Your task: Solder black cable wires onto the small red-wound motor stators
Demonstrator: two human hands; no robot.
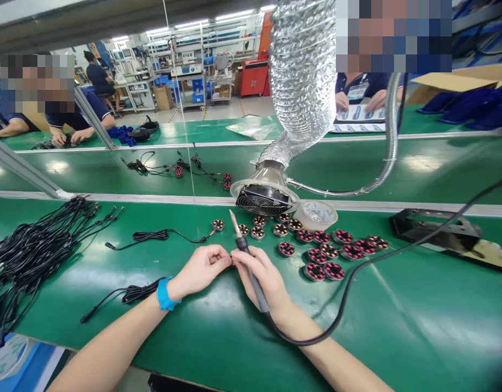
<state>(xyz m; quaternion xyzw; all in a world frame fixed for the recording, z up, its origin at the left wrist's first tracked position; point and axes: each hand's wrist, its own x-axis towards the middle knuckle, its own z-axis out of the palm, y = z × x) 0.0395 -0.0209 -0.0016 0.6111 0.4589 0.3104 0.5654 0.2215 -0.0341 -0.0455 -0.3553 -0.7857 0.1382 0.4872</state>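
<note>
A: Head view, and both hands meet low over the green bench (202,340)! What's the left hand (204,269) doing?

B: Thumb and fingers pressed together, pinching a small dark piece (233,261) right where the two hands meet. It's mostly hidden; can't tell what it is.

A: And the right hand (264,280)?

B: Closed around the soldering iron (243,244), tip pointing up and away, its cord (341,305) looping over the forearm.

A: Where are the coil rings (315,271)?

B: Clustered beyond and to the right of the right hand, some red, some coppery. One lone ring (218,225) lies ahead of the hands, joined to a bundled cable (151,235).

A: Further out?

B: Black cable heap (30,256) far left; fan (263,201) under the silvery duct (302,65), just behind the cluster. Across the bench, a co-worker's hands (359,103) hold a printed sheet (359,114).
</note>
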